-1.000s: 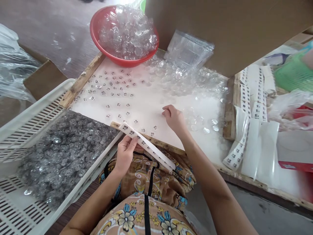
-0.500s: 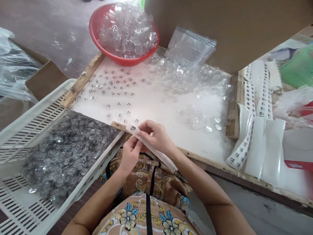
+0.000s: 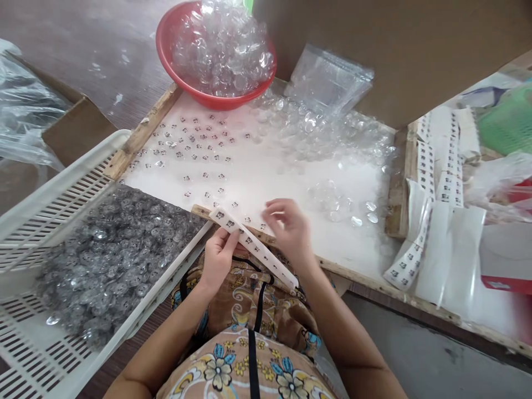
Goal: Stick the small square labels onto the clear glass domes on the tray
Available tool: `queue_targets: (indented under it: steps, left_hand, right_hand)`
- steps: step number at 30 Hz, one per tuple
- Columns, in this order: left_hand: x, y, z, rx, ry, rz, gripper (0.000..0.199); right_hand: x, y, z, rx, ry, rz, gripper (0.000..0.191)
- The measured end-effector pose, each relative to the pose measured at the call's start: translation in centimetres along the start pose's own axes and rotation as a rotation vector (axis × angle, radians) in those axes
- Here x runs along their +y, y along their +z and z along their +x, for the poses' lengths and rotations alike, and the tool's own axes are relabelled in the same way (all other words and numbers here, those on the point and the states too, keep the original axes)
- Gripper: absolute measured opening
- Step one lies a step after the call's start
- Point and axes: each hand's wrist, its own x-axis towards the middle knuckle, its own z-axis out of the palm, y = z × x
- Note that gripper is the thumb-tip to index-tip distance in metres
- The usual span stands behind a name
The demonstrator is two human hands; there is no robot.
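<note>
My left hand (image 3: 219,259) pinches a white strip of printed stickers (image 3: 256,247) near its upper end. The strip slants down to the right over my lap, with a row of small dark printed pictures facing up. My right hand (image 3: 290,230) is apart from the strip, above the near edge of the white tabletop (image 3: 274,183). Its fingers are loosely bent and slightly apart, blurred at the tips, with nothing visible in them. Clear discs with dark pictures (image 3: 206,194) lie spread across the left part of the tabletop. Plain clear discs (image 3: 332,205) lie to the right.
A white slotted crate (image 3: 152,299) at the left holds many printed discs. Behind the tabletop stands a red basin (image 3: 216,102) heaped with clear discs. A clear plastic bag (image 3: 330,80) leans by a cardboard box (image 3: 394,50). More sticker strips (image 3: 451,166) lie at the right.
My right hand has let go of the strip and moved right. More of the strip's printed pictures now show, while my left hand still grips it.
</note>
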Motion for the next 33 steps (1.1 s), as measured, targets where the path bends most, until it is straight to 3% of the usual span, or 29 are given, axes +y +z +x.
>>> queue_targets:
  steps: [3,5,8,12,19,25,29,33]
  left_hand:
    - [-0.1,-0.2,0.1,0.025,-0.005,-0.025,0.033]
    - [-0.1,-0.1,0.1,0.021,-0.003,-0.030,0.032]
    - [-0.1,0.2,-0.1,-0.001,-0.010,-0.019,0.032]
    - [-0.1,0.4,-0.4,-0.007,-0.013,-0.013,0.032]
    - [-0.1,0.3,-0.2,-0.006,-0.015,0.007,0.032]
    - [-0.3,0.4,-0.1,-0.009,-0.016,0.022,0.032]
    - [-0.2,0.6,-0.3,-0.027,-0.027,0.015,0.032]
    - [-0.1,0.9,-0.5,-0.059,-0.029,0.018,0.033]
  right_hand:
    - [3.4,-3.1,2.3,0.097,0.213,0.010,0.017]
    - [5.4,-4.3,3.2,0.045,0.311,-0.016,0.021]
    - [6.7,-4.5,3.6,-0.042,0.380,-0.036,0.023]
    - [6.4,-3.9,3.6,-0.051,0.404,-0.067,0.023]
    - [6.3,-3.4,3.6,-0.046,0.379,-0.234,0.019]
    - [5.6,-1.9,3.0,-0.014,0.152,-0.476,0.010]
    - [5.6,-1.5,3.3,-0.016,0.159,-0.464,0.022]
    - [3.8,-1.3,2.8,0.022,0.081,-0.494,0.015]
